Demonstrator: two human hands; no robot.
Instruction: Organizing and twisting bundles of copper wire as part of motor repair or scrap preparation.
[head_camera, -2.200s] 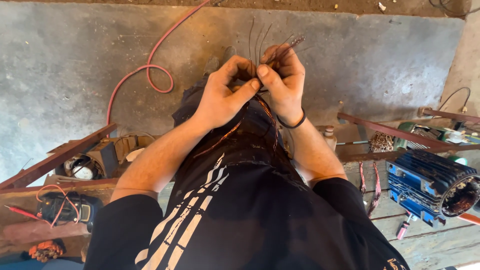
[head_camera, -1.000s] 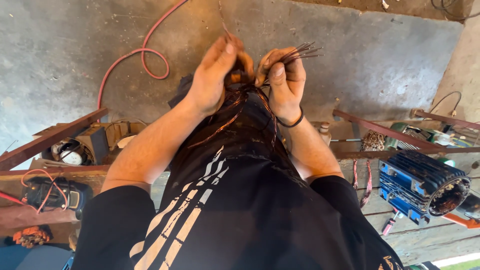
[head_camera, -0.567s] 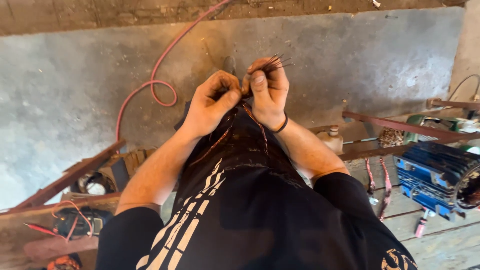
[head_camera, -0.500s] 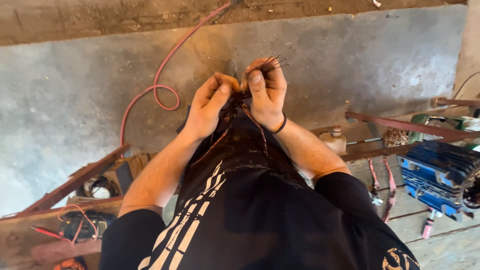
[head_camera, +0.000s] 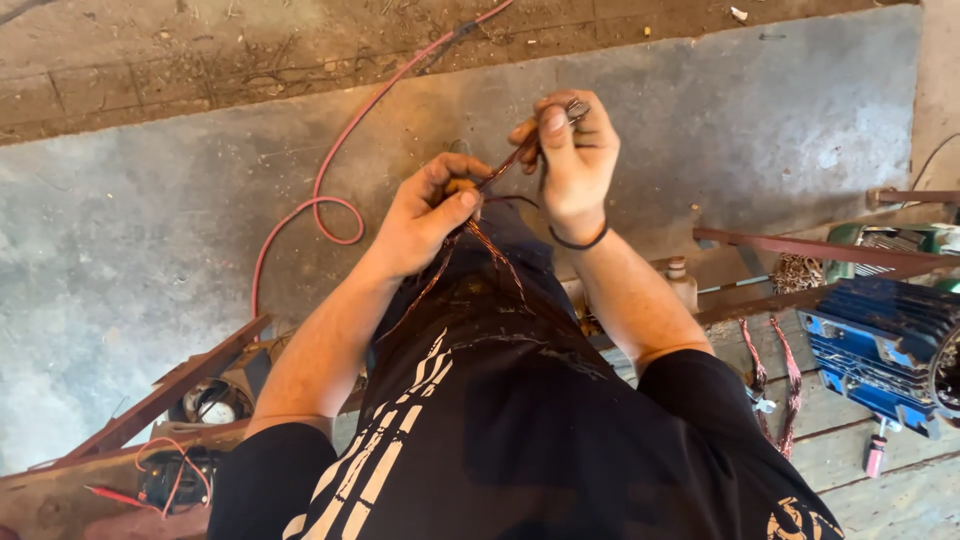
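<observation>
Far left, a rusty red angle-iron bar (head_camera: 165, 392) slanted over a small round black part with red leads (head_camera: 172, 478). Above it a long pink-red cable (head_camera: 320, 205) looped across the grey concrete floor (head_camera: 130, 230). My black printed shirt (head_camera: 500, 430) filled the lower middle and hid whatever lay beneath my hands. Right of it stood a small pale bottle (head_camera: 682, 283), then another rusty red steel bar (head_camera: 800, 247), then a blue ribbed electric motor housing (head_camera: 885, 355) at the edge.

My left hand (head_camera: 425, 215) was curled nearly closed, thumb pressed on the thin copper-coloured wire strands (head_camera: 497, 250), which ran down from between both hands to my shirt. My right hand (head_camera: 570, 160) was pinched tight round the strands' upper ends, held higher than the left.

Half a second before, both hands sat level and touching; now they were apart, the right one raised, the wire stretched between them.
</observation>
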